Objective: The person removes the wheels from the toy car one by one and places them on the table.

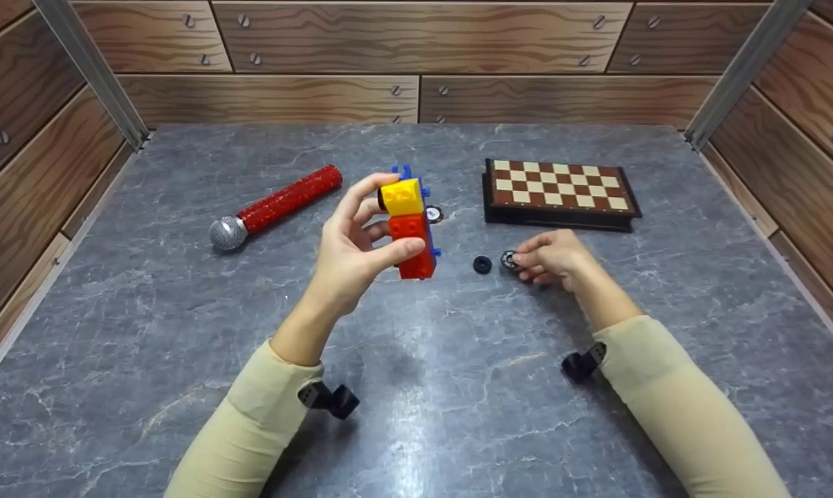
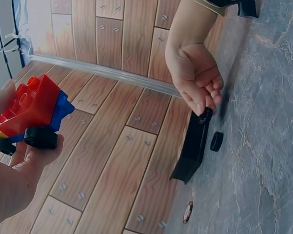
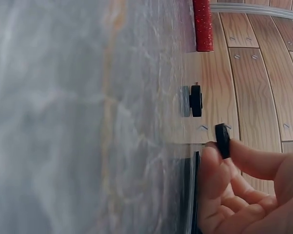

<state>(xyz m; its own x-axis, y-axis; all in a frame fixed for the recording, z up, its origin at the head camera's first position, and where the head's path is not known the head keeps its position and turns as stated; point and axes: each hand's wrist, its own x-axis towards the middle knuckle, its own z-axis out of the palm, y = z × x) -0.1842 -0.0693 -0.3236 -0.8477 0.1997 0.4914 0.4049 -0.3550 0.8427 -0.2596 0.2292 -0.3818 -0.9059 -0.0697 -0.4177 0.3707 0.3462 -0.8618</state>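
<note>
Brick car (image 1: 409, 228), frame centre: left hand (image 1: 351, 252) is gripping its rigid, light plastic sides. Right hand (image 1: 551, 259) is pinching a small wheel (image 1: 508, 259), probably slippery; spare wheel (image 1: 482, 264) is lying beside.

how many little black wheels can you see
4. One is pinched by the right hand: wheel. One lies loose on the table beside it. One lies behind the brick car. One is mounted on the car; others may be hidden.
</note>
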